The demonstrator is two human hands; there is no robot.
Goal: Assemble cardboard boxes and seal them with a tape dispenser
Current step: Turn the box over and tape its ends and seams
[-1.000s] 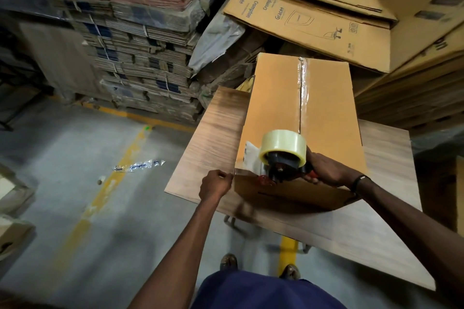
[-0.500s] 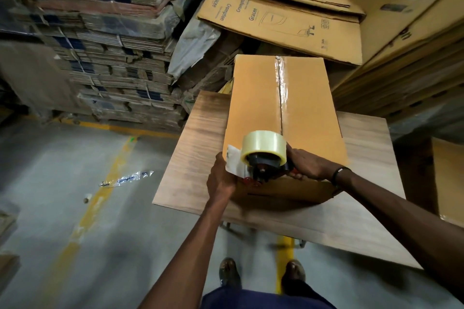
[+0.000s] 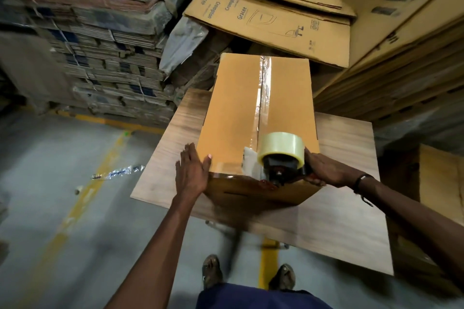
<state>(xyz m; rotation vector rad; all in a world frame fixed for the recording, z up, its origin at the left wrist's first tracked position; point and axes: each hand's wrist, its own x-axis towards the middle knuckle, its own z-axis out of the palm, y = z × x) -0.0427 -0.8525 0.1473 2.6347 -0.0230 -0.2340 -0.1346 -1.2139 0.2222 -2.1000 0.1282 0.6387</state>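
A closed brown cardboard box point(image 3: 233, 113) lies on the wooden table point(image 3: 346, 208), its top seam covered by a strip of clear tape point(image 3: 263, 88). A tape dispenser point(image 3: 281, 158) with a roll of clear tape sits at the near end of the seam, over the box's front edge. My right hand point(image 3: 324, 170) grips its handle from the right. My left hand point(image 3: 192, 173) lies flat, fingers spread, against the box's near left corner.
Bundled flat cartons point(image 3: 100, 40) are stacked high at the left and back. Large flat printed cartons point(image 3: 271, 22) lean overhead behind the box. A scrap of tape point(image 3: 118, 173) lies on the concrete floor by a yellow line. Another carton point(image 3: 439, 178) stands at the right.
My left hand has opened from a closed grip at the tape end by the box's front edge and now presses flat on the left corner. The dispenser stays at the near end.
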